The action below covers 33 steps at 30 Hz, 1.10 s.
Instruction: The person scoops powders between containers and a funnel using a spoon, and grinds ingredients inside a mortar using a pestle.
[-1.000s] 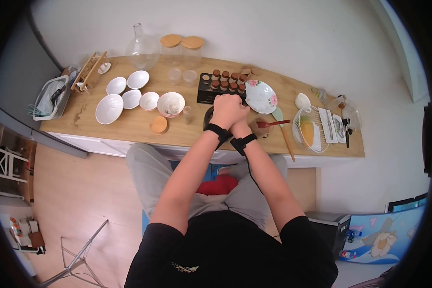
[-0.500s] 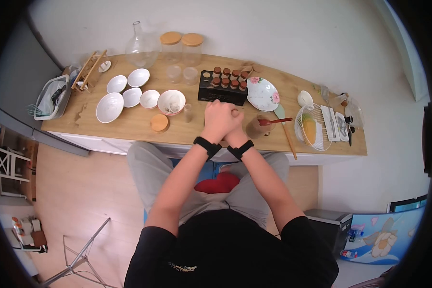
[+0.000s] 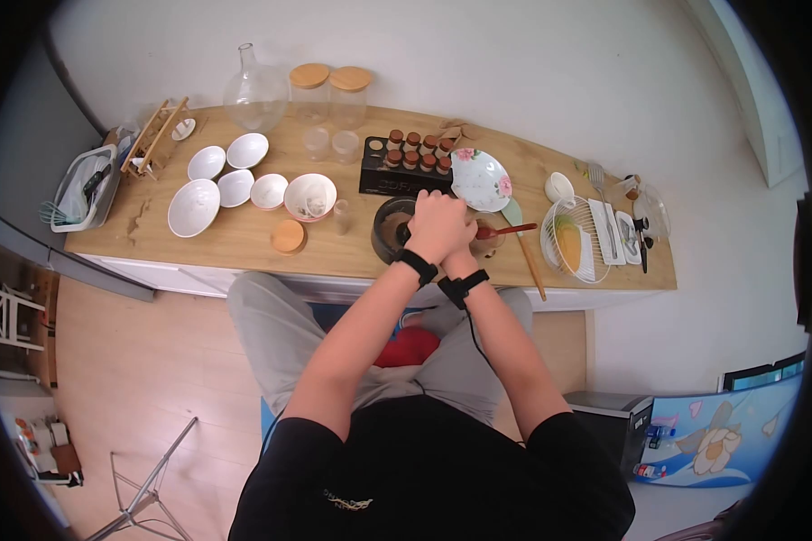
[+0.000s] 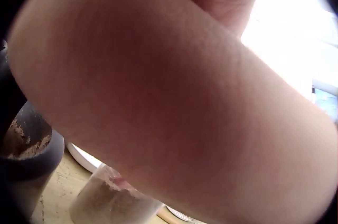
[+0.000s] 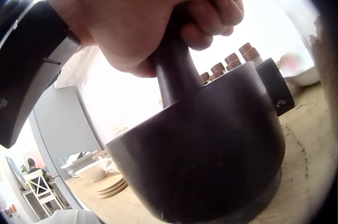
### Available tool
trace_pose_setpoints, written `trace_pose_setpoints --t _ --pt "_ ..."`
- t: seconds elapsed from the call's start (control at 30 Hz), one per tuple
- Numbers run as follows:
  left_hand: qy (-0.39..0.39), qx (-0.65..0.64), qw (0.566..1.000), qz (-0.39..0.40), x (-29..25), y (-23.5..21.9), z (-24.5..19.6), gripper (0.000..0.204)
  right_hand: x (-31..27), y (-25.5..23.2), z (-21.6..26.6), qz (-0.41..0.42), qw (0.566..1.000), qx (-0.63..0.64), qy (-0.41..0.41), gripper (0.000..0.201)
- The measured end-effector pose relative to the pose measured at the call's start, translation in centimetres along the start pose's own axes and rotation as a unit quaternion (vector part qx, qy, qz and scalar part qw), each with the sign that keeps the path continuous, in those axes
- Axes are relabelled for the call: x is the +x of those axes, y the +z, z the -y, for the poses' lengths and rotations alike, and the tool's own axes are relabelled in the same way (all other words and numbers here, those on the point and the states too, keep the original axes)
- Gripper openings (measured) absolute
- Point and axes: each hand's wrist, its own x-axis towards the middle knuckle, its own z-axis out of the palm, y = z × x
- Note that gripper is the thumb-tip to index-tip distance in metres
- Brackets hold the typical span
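A dark mortar [image 3: 385, 233] stands on the counter in front of me, with brown powder [image 4: 42, 147] clinging to its inner wall. Both hands are stacked together over its right side. My left hand [image 3: 438, 224] lies uppermost in the head view and partly covers my right hand [image 3: 465, 245]. In the right wrist view, fingers curl round the shaft of a dark pestle [image 5: 177, 73], which leans inside the mortar. The pestle's lower end is hidden by the mortar wall. To the right of the hands, a clear container [image 4: 111, 200] holds brown powder, and a red-handled utensil [image 3: 514, 229] sticks out of it.
Behind the mortar is a black rack [image 3: 397, 182] of brown-capped spice jars. A flowered plate [image 3: 480, 180] and a green spatula [image 3: 528, 257] lie rightward, near a wire basket [image 3: 550, 243]. White bowls [image 3: 193, 207], a wooden lid [image 3: 289, 236] and a small glass jar [image 3: 341, 218] stand leftward.
The joined hands first came back toward me, then shifted right over the mortar, tilting the grip. More of the mortar's left side and inside shows now. The head view has swung slightly.
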Motion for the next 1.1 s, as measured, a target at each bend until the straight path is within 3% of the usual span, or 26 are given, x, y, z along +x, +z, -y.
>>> trace_pose_setpoints --t 0.07,0.13,0.2,0.27,0.43,0.53,0.7,0.87,0.97,1.1 --pt "0.010 0.009 1.000 -0.002 -1.1 -0.6 0.0 0.030 -1.3 0.0 0.5 0.004 1.000 0.004 0.000 0.032" --pt "0.017 -0.002 0.998 -0.055 -2.2 -1.3 0.6 0.029 -1.0 0.9 1.5 0.006 1.000 0.011 0.002 0.032" --pt "0.001 -0.002 0.999 -0.054 -2.8 -2.0 1.6 0.027 -2.3 1.0 2.2 0.008 1.000 0.020 0.004 0.032" --pt "-0.043 -0.030 0.995 -0.081 -2.7 -2.6 2.6 0.027 0.0 1.9 2.8 0.008 1.000 0.029 0.001 0.032" --pt "-0.099 -0.054 0.993 -0.030 0.1 -3.2 3.5 0.029 3.3 1.9 2.0 0.007 0.999 0.036 -0.013 0.032" --pt "-0.061 -0.039 0.997 0.006 1.3 -1.7 2.5 0.028 3.9 1.3 1.0 0.007 1.000 0.028 -0.009 0.032" --pt "0.013 0.021 1.000 0.003 -0.3 0.3 -0.8 0.030 -1.2 0.0 -0.1 0.015 1.000 0.017 0.004 0.032" --pt "0.011 0.012 0.999 -0.034 -3.2 -1.4 -0.6 0.029 -2.5 1.2 1.9 0.022 0.999 0.026 0.007 0.032" --pt "-0.063 -0.032 0.995 -0.075 -3.7 -2.9 1.3 0.025 -1.6 2.1 3.0 0.022 0.999 0.035 0.002 0.032" --pt "-0.127 -0.083 0.986 -0.065 -2.2 -3.4 3.5 0.029 1.6 2.7 3.3 0.026 0.999 0.046 -0.012 0.032"
